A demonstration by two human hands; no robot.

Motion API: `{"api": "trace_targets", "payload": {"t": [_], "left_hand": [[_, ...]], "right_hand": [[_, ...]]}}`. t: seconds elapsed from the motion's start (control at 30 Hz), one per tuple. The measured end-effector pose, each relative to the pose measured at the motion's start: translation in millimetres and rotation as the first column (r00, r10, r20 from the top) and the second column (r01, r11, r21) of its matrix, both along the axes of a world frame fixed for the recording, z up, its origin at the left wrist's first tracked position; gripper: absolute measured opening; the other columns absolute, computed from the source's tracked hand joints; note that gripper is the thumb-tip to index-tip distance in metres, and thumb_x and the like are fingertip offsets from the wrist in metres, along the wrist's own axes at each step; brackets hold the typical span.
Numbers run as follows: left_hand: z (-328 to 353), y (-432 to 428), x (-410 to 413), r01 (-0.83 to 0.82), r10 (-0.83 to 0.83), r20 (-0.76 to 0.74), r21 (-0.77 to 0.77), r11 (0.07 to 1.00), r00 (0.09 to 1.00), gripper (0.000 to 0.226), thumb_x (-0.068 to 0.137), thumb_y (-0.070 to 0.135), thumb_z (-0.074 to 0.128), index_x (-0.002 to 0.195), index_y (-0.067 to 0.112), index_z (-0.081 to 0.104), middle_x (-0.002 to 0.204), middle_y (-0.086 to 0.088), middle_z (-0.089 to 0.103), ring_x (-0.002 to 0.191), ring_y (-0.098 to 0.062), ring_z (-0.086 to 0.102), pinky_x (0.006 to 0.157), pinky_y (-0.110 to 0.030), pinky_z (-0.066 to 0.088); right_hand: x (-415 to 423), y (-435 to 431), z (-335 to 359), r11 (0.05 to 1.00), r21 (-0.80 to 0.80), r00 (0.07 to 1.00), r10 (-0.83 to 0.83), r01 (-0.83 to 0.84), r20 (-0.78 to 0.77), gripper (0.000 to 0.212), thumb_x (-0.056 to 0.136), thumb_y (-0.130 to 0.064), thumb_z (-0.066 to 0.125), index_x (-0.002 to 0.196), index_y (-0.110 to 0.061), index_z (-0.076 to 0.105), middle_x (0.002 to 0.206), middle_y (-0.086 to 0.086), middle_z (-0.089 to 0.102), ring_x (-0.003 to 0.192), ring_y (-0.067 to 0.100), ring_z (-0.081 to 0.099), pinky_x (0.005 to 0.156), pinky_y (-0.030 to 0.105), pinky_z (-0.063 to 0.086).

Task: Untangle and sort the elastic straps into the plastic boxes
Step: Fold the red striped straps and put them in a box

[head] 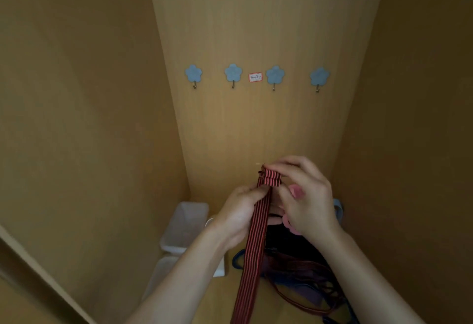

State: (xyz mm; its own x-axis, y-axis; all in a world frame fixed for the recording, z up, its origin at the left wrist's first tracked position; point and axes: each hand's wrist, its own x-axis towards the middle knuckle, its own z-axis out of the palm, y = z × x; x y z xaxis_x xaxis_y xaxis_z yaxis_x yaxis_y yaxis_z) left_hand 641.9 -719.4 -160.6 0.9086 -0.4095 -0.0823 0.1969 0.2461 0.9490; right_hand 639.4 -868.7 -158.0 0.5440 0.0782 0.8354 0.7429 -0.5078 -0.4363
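Location: the inside of a wooden cupboard, seen from above.

Both hands are raised at centre, in front of the back panel [256, 29].

- The left hand [240, 216] grips the striped strap [256, 247], fingers curled round it just below its top.
- The right hand [307, 203] pinches the strap's folded upper end between thumb and fingertips.
- The strap is red and black. It hangs straight down from the hands, clear of the cupboard floor [271, 305], and runs off the bottom edge of the view.
- Something pink [297, 192] shows at the right palm. The blur makes it hard to say what it is.

Below the right forearm a tangle of straps [302, 267], dark red and dark blue, lies on the floor against the right side panel [422, 119]. A pale blue item [337, 207] shows just behind the right hand.

Two clear plastic boxes stand in a row along the left side panel [76, 119]. The far box [186, 224] is close to the back panel. The near box [163, 270] sits just in front of it and is partly hidden by the left forearm.

Open room lies above the hands, between the two side panels. There the back panel carries four blue flower hooks [233, 73] in a level row, with a small red-bordered label [255, 77] between the middle two.
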Motion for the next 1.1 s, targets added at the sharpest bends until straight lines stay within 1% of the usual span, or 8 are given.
{"api": "trace_targets", "payload": {"t": [0.23,0.37,0.47,0.63,0.8,0.9,0.97,1.1], "left_hand": [[-1.1,-12.2,-16.3,0.02,-0.016,0.035,-0.098,0.995,0.999,0.055,0.102,0.038,0.026,0.12,-0.003,0.058,0.103,-0.026,0.056,0.079,-0.027,0.052,0.072,-0.037,0.042],[-3.4,-11.4,-17.6,0.02,-0.019,0.009,-0.156,0.987,1.0,0.06,0.104,0.05,0.036,0.127,0.001,0.062,0.127,-0.031,0.06,0.118,-0.035,0.055,0.109,-0.054,0.038],[-0.1,-9.7,-18.6,0.075,-0.07,0.035,-0.168,0.983,0.997,0.04,0.1,0.03,0.044,0.113,0.003,0.07,0.114,-0.02,0.07,0.108,-0.026,0.067,0.091,-0.033,0.055],[-4.7,-10.3,-10.2,0.035,-0.026,0.045,-0.221,0.975,0.999,0.032,0.102,0.017,0.044,0.12,-0.005,0.06,0.113,-0.022,0.068,0.107,-0.03,0.067,0.087,-0.033,0.056],[-14.4,-9.6,-4.4,-0.015,0.026,0.098,-0.106,0.994,0.995,0.028,0.098,0.027,0.053,0.107,0.001,0.056,0.076,-0.01,0.053,0.054,-0.018,0.048,0.052,-0.029,0.04],[-19.0,-14.5,-5.3,0.013,-0.005,0.159,-0.053,0.999,0.987,0.039,0.095,0.036,0.043,0.103,0.002,0.06,0.068,-0.009,0.051,0.046,-0.017,0.04,0.047,-0.031,0.026],[-16.8,-20.0,-7.7,-0.046,0.046,0.144,-0.006,0.999,0.989,0.059,0.096,0.052,0.034,0.093,0.002,0.065,0.06,-0.01,0.05,0.04,-0.017,0.038,0.043,-0.03,0.023],[-15.3,-25.2,-8.4,-0.262,0.214,0.221,0.218,0.94,0.951,0.097,0.087,0.076,0.011,0.074,-0.002,0.068,0.05,-0.017,0.048,0.036,-0.022,0.041,0.04,-0.028,0.03]], "right_hand": [[-7.1,-10.6,-39.2,0.989,-0.134,0.996,-0.049,0.058,0.068,0.044,0.086,0.015,0.059,0.12,-0.011,0.069,0.129,0.004,0.053,0.094,0.025,0.063,0.067,0.04,0.057],[-20.9,-8.1,-39.2,0.972,-0.192,0.988,-0.117,0.135,0.099,0.046,0.077,0.019,0.069,0.114,-0.007,0.073,0.122,0.008,0.061,0.109,0.023,0.06,0.09,0.031,0.052],[-24.8,-5.8,-41.5,0.963,-0.222,0.985,-0.131,0.154,0.115,0.041,0.075,0.02,0.069,0.108,-0.004,0.074,0.119,0.01,0.064,0.111,0.024,0.059,0.099,0.028,0.044],[-35.0,-2.5,-47.4,0.99,-0.132,0.998,-0.052,0.045,-0.048,0.049,0.079,0.018,0.064,0.121,-0.007,0.07,0.134,0.003,0.059,0.13,0.015,0.052,0.106,0.034,0.045],[-38.4,-7.8,-34.4,0.954,0.295,0.936,0.159,-0.063,-0.314,0.032,0.09,0.0,0.061,0.114,-0.02,0.07,0.12,-0.009,0.066,0.117,0.018,0.062,0.098,0.038,0.05],[-25.1,-15.4,-13.0,0.907,0.42,0.709,0.315,-0.03,-0.63,0.027,0.09,-0.033,0.072,0.115,-0.028,0.066,0.102,-0.005,0.073,0.1,0.011,0.069,0.087,0.027,0.051],[-21.9,-11.1,-9.3,0.86,0.49,0.573,0.475,-0.143,-0.668,0.008,0.091,-0.024,0.068,0.098,-0.02,0.068,0.08,0.001,0.073,0.07,0.018,0.071,0.068,0.028,0.056],[-23.0,-1.7,-14.3,0.863,0.482,0.624,0.464,-0.155,-0.629,0.011,0.095,-0.01,0.066,0.097,0.001,0.063,0.072,0.026,0.067,0.058,0.042,0.069,0.063,0.051,0.06]]}}
